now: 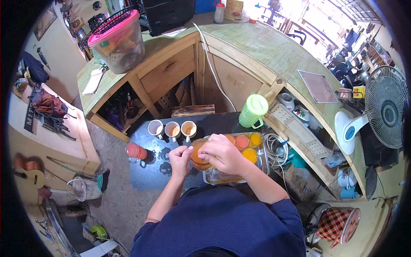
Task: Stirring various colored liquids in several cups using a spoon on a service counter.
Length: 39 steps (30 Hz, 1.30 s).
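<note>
A glass mug of orange-brown drink (201, 159) is held above the dark table (144, 180). My left hand (180, 160) grips its left side, apparently at the handle. Over the mug's rim, my right hand (221, 154) pinches something thin, perhaps a spoon handle; most of it is hidden by the fingers. Below and beyond my right hand, a clear tray (212, 178) carries several glasses of yellow, orange and pink drink (249, 155). Three white cups with brown residue (172, 130) stand in a row beyond my left hand. A glass mug of red drink (136, 151) stands at the table's left.
A light green lidded pitcher (253, 110) stands at the table's far right corner. Coiled white cable (276, 149) lies right of the tray. A wooden counter (244, 48) curves around the far side, bearing a pink-lidded plastic tub (118, 45) and a white fan (387, 110).
</note>
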### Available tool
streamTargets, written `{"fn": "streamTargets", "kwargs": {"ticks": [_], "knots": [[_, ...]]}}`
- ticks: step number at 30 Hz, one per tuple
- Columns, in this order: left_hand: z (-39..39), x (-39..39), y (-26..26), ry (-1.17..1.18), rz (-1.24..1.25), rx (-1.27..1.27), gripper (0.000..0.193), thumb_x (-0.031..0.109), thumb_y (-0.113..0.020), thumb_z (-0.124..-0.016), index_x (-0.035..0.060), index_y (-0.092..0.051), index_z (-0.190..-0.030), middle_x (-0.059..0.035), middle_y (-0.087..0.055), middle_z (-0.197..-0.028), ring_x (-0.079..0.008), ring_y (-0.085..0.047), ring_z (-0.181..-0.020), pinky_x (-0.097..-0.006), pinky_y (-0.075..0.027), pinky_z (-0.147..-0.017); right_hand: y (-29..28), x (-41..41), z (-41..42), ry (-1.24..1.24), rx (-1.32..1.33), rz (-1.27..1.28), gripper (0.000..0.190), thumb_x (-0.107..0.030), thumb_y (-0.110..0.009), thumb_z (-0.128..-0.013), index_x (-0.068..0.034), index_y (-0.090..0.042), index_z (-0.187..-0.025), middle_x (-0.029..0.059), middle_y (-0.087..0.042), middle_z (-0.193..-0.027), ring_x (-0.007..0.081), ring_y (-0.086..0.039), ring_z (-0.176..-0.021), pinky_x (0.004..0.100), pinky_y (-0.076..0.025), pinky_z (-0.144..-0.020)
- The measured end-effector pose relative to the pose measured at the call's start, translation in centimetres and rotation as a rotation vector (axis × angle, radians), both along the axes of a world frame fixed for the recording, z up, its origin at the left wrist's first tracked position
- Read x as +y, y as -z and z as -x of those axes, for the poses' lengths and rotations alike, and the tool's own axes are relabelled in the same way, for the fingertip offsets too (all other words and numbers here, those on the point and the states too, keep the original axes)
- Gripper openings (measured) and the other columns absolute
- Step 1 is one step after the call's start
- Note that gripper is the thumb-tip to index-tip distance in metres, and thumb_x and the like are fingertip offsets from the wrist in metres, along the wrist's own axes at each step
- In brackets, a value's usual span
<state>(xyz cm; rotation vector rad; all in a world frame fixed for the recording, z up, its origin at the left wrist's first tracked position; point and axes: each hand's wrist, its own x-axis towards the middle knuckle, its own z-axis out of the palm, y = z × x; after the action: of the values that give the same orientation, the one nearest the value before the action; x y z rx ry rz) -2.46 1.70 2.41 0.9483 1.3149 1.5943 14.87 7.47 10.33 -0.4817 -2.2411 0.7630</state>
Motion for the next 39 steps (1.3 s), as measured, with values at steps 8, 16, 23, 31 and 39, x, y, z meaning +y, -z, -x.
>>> {"fn": "streamTargets", "kwargs": {"ticks": [8,16,23,31,39], "knots": [[-0.2,0.5,0.0,0.025,-0.014,0.018,0.034,0.007,-0.060,-0.082,0.0041,-0.042,-0.053,0.0065,-0.037,-0.054,-0.0031,-0.032,-0.052,-0.0252,-0.022,-0.046,-0.9,0.6,-0.5,0.081,-0.011,-0.197,0.012,-0.018,-0.066,-0.081,-0.007,-0.066,-0.084,0.0028,-0.064,-0.082,0.0230,-0.053,-0.078,0.0346,-0.040,-0.072],[-0.3,0.8,0.0,0.035,-0.036,0.082,0.035,0.009,-0.061,-0.082,0.0027,-0.041,-0.053,0.0051,-0.038,-0.053,-0.0038,-0.033,-0.052,-0.0260,-0.024,-0.046,-0.4,0.2,-0.5,0.037,0.047,-0.017,0.010,-0.018,-0.066,-0.080,-0.008,-0.065,-0.085,0.0025,-0.061,-0.079,0.0221,-0.051,-0.078,0.0341,-0.038,-0.072],[-0.4,0.5,-0.4,0.053,-0.045,0.109,0.036,0.009,-0.061,-0.081,0.0023,-0.040,-0.053,0.0041,-0.038,-0.053,-0.0040,-0.033,-0.052,-0.0261,-0.024,-0.046,-1.0,0.2,-1.0,0.151,-0.021,-0.229,0.011,-0.018,-0.066,-0.080,-0.008,-0.065,-0.085,0.0034,-0.062,-0.080,0.0223,-0.052,-0.078,0.0351,-0.039,-0.071],[-0.6,0.2,-0.4,0.051,-0.058,0.121,0.035,0.008,-0.061,-0.081,0.0027,-0.039,-0.053,0.0042,-0.036,-0.053,-0.0042,-0.032,-0.052,-0.0266,-0.024,-0.046,-1.0,-0.7,-0.7,0.094,0.091,-0.083,0.011,-0.019,-0.066,-0.081,-0.009,-0.064,-0.083,0.0038,-0.061,-0.078,0.0216,-0.051,-0.077,0.0351,-0.038,-0.070],[-1.2,-0.3,-1.3,0.059,-0.067,0.089,0.035,0.006,-0.061,-0.081,0.0023,-0.040,-0.053,0.0042,-0.037,-0.053,-0.0043,-0.033,-0.053,-0.0266,-0.024,-0.047,-0.9,-1.3,-1.3,0.128,-0.077,-0.067,0.010,-0.019,-0.066,-0.080,-0.009,-0.066,-0.082,0.0024,-0.064,-0.080,0.0228,-0.053,-0.077,0.0354,-0.039,-0.073]]}}
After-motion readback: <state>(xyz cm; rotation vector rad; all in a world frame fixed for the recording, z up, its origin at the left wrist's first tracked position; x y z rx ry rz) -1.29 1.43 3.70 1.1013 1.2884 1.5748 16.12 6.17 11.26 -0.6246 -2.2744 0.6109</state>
